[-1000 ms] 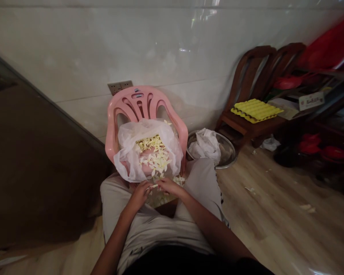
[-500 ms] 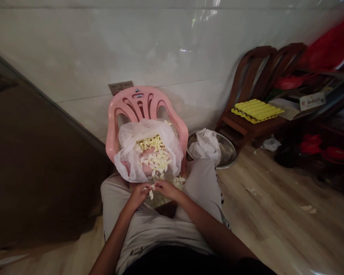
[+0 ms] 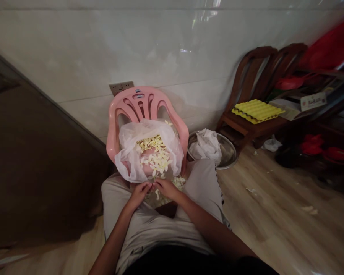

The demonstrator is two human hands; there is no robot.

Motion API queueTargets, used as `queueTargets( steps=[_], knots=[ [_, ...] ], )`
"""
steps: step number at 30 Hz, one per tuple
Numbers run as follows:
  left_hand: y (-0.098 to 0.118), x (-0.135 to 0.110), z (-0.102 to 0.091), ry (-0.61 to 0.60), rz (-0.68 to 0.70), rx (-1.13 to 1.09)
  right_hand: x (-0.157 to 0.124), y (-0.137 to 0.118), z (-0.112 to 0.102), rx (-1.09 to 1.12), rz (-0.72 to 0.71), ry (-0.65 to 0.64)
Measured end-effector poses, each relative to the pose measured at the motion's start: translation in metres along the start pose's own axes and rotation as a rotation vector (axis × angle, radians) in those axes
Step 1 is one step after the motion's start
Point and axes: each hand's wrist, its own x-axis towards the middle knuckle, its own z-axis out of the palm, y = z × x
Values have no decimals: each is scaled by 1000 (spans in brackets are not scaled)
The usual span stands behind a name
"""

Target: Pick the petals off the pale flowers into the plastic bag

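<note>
My left hand (image 3: 141,192) and my right hand (image 3: 166,189) meet fingertip to fingertip between my knees. Both are closed in a pinch, and whatever is between the fingers is too small to make out. Just below the right fingers shows a curled whitish piece (image 3: 157,195), apparently loose. Past the hands, an opened, thin white plastic bag (image 3: 129,160) lies on a pink plastic chair (image 3: 111,130). Pale yellow, petal-like pieces (image 3: 159,162) are heaped in the bag's mouth. More whitish pieces (image 3: 179,182) lie lower down, between my legs, partly hidden by the right hand.
A metal basin (image 3: 232,156) with a crumpled white bag (image 3: 206,147) stands right of the pink chair. Farther right, a wooden chair (image 3: 232,118) carries yellow egg trays (image 3: 258,110) and a cardboard box (image 3: 289,109). A dark panel (image 3: 46,160) rises at left. Scraps lie on the wood-look floor (image 3: 275,221).
The white piece that hung under my left fingers is gone from there; a whitish piece now shows lower, beneath the right hand. My fingertips have drawn together and the right hand has risen slightly.
</note>
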Motion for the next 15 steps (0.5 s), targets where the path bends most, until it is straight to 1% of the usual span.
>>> queueTargets(
  steps=[3, 5, 7, 9, 11, 13, 15],
  knots=[
    [0, -3, 5, -62, -67, -36, -1, 0, 6, 18, 110, -94],
    [-3, -1, 6, -42, -76, -4, 1, 3, 6, -30, 181, -134],
    [-6, 3, 3, 13, -56, 60, 8, 10, 4, -94, 208, -139],
    [-9, 7, -3, 63, -37, 100, 17, 20, 0, -142, 230, -151],
    [-9, 7, -13, 103, -23, 136, 25, 32, -2, -177, 257, -205],
    [-5, 1, -25, 166, 27, 306, 29, 45, 0, -194, 285, -274],
    [4, -11, -38, 233, 31, 399, 28, 55, 4, -192, 311, -346]
  ],
)
